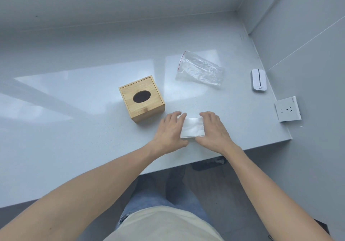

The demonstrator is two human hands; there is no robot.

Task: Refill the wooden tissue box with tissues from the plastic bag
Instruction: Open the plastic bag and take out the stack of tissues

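A wooden tissue box [142,98] with a dark oval hole in its lid stands upright on the pale grey table [74,110]. To its right, near the table's front edge, lies a white stack of tissues [192,128]. My left hand [170,131] presses against the stack's left side and my right hand [214,128] against its right side, fingers together and pointing away from me. Farther back lies a clear plastic bag [199,68] with a red zip strip, flat and apparently empty.
A small white device [258,80] lies by the right wall. A white socket plate [287,109] sits near the table's right corner. Walls close the back and right sides. My legs show below the table's front edge.
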